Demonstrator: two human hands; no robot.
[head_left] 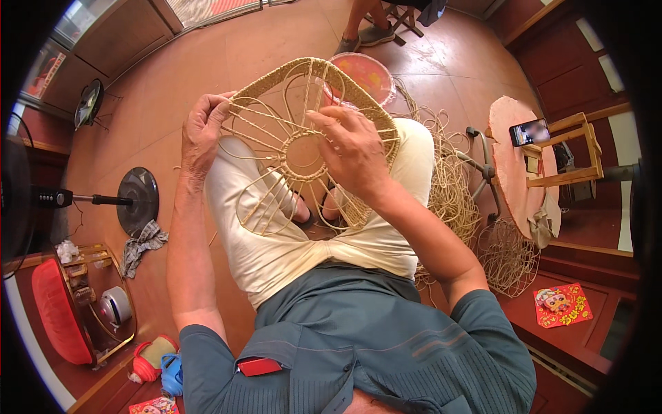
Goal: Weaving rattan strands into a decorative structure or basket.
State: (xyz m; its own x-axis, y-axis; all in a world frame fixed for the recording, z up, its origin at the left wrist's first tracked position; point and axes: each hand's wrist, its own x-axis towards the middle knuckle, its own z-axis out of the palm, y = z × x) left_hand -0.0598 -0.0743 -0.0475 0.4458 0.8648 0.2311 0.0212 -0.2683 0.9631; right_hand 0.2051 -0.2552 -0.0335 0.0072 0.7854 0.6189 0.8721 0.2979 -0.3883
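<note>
A wicker-like frame [362, 98] of straw-coloured cord rests tilted over my knees. Its wide woven rim curves around the far and right sides, and twisted cord spokes run in to a small wrapped ring [305, 176] near the middle. At the upper left corner, my left hand [203, 131] is closed on the rim, thumb and fingers pinching its edge. My right hand [352, 148] lies over the right part of the frame, partly hiding the ring and spokes. Its thumb and forefinger are pinched at the cord strands [309, 93] that run down from the far rim.
Loose cord [452, 196] lies heaped on the floor by my right knee. Beyond the frame sits a pink basin [369, 72], near another person's feet [376, 36]. A phone [529, 132] rests on a pink round tabletop at right. A black fan base [138, 200] stands left.
</note>
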